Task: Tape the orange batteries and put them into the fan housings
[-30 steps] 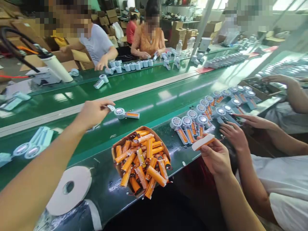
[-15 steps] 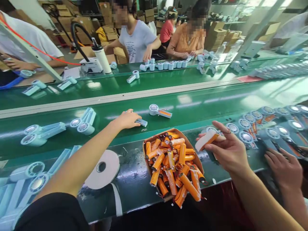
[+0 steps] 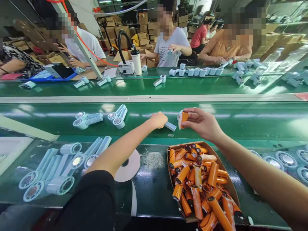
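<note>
My left hand (image 3: 158, 120) is closed around the head end of a light blue handheld fan casing (image 3: 170, 126) on the green belt. The casing's handle sticks out to the right; its head is hidden under my fingers. In my right hand (image 3: 204, 123), thumb and fingers pinch an orange battery (image 3: 184, 120) with a white strip along its left side, above the belt just right of that handle. Below my right hand sits a cardboard box (image 3: 232, 189) heaped with orange batteries (image 3: 213, 175), some with white strips and wires.
A white tape roll (image 3: 130, 168) lies beside my left forearm. Several fan casings (image 3: 72, 166) rest on the near ledge at left, more (image 3: 119, 117) on the belt. Across the belt, co-workers handle fans near a white tumbler (image 3: 136, 62). Fans (image 3: 285, 158) also lie at right.
The view has swung left. My right hand has carried the battery from the near ledge to over the belt, close to my left hand. My left hand stays at the fan casing.
</note>
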Tool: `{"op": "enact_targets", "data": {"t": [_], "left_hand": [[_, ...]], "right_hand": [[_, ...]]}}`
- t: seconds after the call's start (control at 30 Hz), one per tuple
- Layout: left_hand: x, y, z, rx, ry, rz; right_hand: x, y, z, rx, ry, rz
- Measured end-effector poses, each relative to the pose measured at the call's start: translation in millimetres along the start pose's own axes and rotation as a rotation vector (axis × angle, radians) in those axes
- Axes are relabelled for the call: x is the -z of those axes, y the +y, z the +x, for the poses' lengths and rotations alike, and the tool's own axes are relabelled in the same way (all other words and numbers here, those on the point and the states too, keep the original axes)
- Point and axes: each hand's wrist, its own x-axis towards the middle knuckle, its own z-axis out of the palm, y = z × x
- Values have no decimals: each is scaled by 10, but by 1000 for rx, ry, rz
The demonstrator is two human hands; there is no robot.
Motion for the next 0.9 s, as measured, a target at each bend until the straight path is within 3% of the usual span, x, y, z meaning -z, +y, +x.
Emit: {"op": "enact_targets", "data": {"t": [0.17,0.3,0.47,0.7,0.9], "left_hand": [[99,-79,79,-17,-22,-90],[86,-94,47,-4,38,-116],[74,-34,38,46,92,-152],[54,118,105,88,132,-258],[97,270,29,163,135,-382]], "right_hand": [[-45,317,355,-72,-69,-159],[-42,479,487,-105,-137,-483],[-67,517,488,-124,-315,-974],[-128,509,515,-198,-488,-1300],[-277,519,535,-228,-673,-1450]]}}
